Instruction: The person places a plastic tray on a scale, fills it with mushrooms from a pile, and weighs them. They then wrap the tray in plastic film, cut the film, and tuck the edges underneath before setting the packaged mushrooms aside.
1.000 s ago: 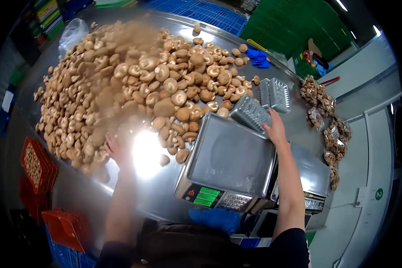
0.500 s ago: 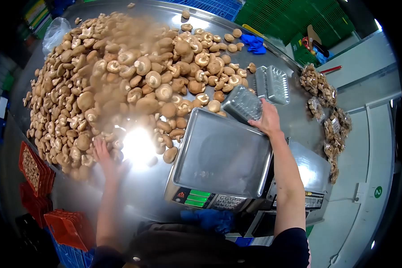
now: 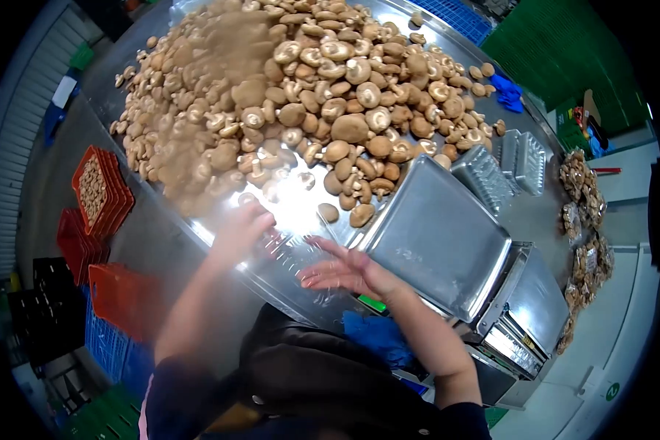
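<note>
A clear plastic tray (image 3: 292, 253) is held between my two hands, low over the near edge of the metal table. My right hand (image 3: 345, 268) has it from the right, fingers reaching along its side and partly seen through the plastic. At the tray's left side, my left hand (image 3: 243, 229) is hazy but looks closed on the edge. Just beyond the hands spreads a large heap of brown shiitake mushrooms (image 3: 348, 128). To the right stands a scale with a bare metal pan (image 3: 436, 238).
More clear trays (image 3: 484, 176) lie behind the scale. Bagged mushrooms (image 3: 590, 257) line the right edge, near a metal wrapping machine (image 3: 524, 308). Blue gloves (image 3: 378, 339) lie in front of the scale. Red crates (image 3: 125, 301) stand on the floor at left.
My right hand has come from the stacked trays beyond the scale to the table's near edge, bringing one tray. My left hand has left the heap and met it. The view has turned left.
</note>
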Demonstrator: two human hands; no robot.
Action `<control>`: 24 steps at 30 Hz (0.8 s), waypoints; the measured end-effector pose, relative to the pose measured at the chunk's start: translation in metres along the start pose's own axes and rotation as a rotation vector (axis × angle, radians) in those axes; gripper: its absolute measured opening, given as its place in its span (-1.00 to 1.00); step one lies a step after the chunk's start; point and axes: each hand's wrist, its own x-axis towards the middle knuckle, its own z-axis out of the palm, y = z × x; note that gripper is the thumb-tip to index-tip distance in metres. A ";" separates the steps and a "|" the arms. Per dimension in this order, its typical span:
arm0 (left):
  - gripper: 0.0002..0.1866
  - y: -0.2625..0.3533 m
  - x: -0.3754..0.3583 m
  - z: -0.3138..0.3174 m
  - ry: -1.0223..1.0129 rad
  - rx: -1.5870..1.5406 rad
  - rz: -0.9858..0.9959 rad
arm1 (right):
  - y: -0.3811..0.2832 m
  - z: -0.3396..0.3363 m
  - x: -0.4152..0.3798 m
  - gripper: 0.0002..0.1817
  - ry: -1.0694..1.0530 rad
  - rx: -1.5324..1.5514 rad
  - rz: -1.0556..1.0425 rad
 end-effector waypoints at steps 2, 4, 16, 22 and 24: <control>-0.77 0.012 -0.030 -0.005 0.170 -0.308 -0.587 | 0.036 -0.003 0.012 -0.16 0.191 0.162 0.049; -0.75 -0.021 -0.059 -0.009 0.061 -0.290 -0.707 | 0.070 -0.012 0.025 -0.23 0.419 -0.002 0.098; -0.65 -0.079 0.008 -0.029 0.392 -0.632 -0.700 | 0.061 -0.035 0.106 -0.48 0.815 0.053 -0.041; -0.64 -0.094 0.028 -0.025 0.429 -0.636 -0.647 | 0.055 -0.035 0.120 -0.53 0.791 -0.263 -0.034; -0.67 -0.099 0.050 -0.023 0.490 -0.703 -0.601 | 0.051 -0.057 0.141 -0.53 0.833 -0.302 -0.107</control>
